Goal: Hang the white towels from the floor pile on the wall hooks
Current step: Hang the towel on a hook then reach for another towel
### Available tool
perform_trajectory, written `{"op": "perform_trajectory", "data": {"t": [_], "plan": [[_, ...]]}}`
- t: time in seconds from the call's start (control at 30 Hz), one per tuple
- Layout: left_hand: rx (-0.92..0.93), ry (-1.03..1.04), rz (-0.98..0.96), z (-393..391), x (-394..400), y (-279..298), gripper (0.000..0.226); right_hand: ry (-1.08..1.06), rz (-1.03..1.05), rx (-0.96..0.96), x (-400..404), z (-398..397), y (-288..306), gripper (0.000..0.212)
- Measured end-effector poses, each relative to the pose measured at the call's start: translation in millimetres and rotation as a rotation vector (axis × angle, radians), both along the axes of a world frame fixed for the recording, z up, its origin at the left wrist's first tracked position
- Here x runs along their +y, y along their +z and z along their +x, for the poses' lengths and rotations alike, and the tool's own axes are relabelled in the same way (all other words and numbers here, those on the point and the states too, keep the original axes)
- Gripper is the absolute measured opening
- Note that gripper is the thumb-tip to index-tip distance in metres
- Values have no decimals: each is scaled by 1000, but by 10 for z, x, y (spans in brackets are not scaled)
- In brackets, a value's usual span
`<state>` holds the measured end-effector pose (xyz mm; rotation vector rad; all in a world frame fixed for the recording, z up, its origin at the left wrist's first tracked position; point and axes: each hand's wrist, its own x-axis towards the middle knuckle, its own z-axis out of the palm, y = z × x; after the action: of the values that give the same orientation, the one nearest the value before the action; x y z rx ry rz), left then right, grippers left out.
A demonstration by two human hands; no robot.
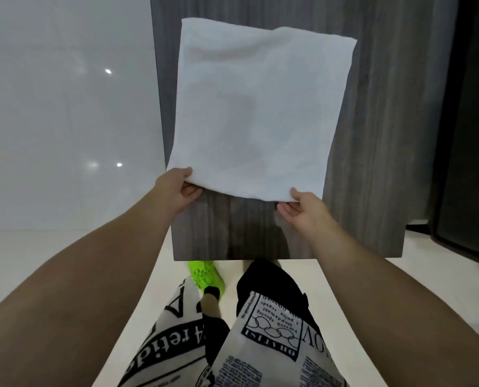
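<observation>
Grey wood-grain panel [372, 135] backs white towel [260, 107]; left hand [177, 191] and right hand [302, 210] each grip pinching a lower corner, towel spread flat.

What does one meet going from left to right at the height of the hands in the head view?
White wall → left hand → towel, its bottom edge → right hand → grey wood panel → dark doorway.

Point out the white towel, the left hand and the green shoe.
white cloth towel [260, 113], head view, middle of the cloth.
left hand [177, 191], head view, back of the hand.
bright green shoe [207, 275], head view, upper.
</observation>
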<state>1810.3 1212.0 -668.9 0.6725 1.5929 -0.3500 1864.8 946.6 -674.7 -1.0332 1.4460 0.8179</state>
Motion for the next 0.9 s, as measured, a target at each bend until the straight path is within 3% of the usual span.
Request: {"op": "perform_trajectory", "data": {"t": [0.13, 0.27, 0.37, 0.5, 0.63, 0.77, 0.9], "plan": [[-28, -73, 275, 31, -27, 365, 39, 21, -71, -107, 198, 77, 358, 23], [-194, -38, 483, -9, 106, 1081, 66, 28, -280, -403, 495, 179, 1004, 34], [-301, -22, 470, -57, 377, 1766, 50, 156, -379, -722, 828, 258, 1693, 33], [-474, 55, 503, -340, 903, 2772, 37, 419, -291, -1037, 1369, 240, 2699, 35], [-604, 137, 660, -1026, 1550, 3829, 39, 654, -151, -1245, 2028, -162, 3688, 40], [-687, 189, 860, -2059, 2224, 4676, 34, 1020, -154, -1527, 2801, -896, 4447, 42], [-528, 4, 1201, -3411, 2726, 5275, 41, 1245, -126, -1771, 3648, -1733, 5016, 30]]}}
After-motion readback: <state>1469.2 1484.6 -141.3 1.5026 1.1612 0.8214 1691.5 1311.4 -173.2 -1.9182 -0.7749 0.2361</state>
